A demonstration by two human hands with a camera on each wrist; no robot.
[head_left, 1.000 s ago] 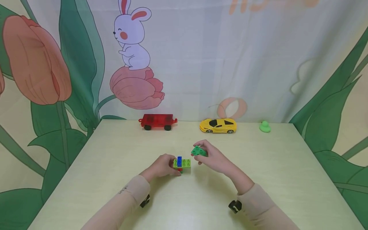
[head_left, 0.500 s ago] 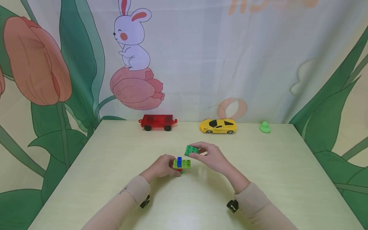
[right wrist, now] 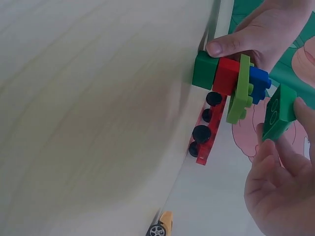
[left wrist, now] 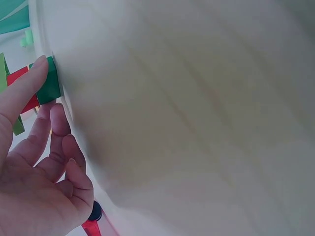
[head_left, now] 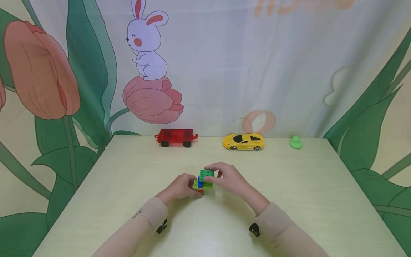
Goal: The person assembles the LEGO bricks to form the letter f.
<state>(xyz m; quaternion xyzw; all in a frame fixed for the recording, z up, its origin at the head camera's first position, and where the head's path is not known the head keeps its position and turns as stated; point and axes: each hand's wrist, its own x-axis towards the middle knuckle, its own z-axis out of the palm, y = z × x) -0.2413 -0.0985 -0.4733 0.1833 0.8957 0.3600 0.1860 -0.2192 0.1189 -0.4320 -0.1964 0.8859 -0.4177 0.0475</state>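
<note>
A small stack of toy bricks stands on the table: a dark green brick (right wrist: pixel 204 70) at the bottom, a red brick (right wrist: pixel 227 76) above it, a lime green plate (right wrist: pixel 239 93), then a blue brick (right wrist: pixel 258 84). My left hand (head_left: pixel 180 186) pinches the bottom of this stack between thumb and fingers, as the left wrist view confirms on the dark green brick (left wrist: pixel 48 81). Between thumb and fingers of my right hand (head_left: pixel 232 178) is a green brick (head_left: pixel 206 174). It hovers slightly tilted just over the blue brick, apart from it in the right wrist view.
Along the table's back edge stand a red toy wagon (head_left: pixel 176 137), a yellow toy car (head_left: pixel 243 141) and a small green rubber duck (head_left: pixel 295 142). Behind them hangs a curtain (head_left: pixel 205 71) printed with a rabbit and tulips.
My right hand has moved left with the green brick, from the right of the stack to above the blue brick. The left hand and the stack have stayed in place.
</note>
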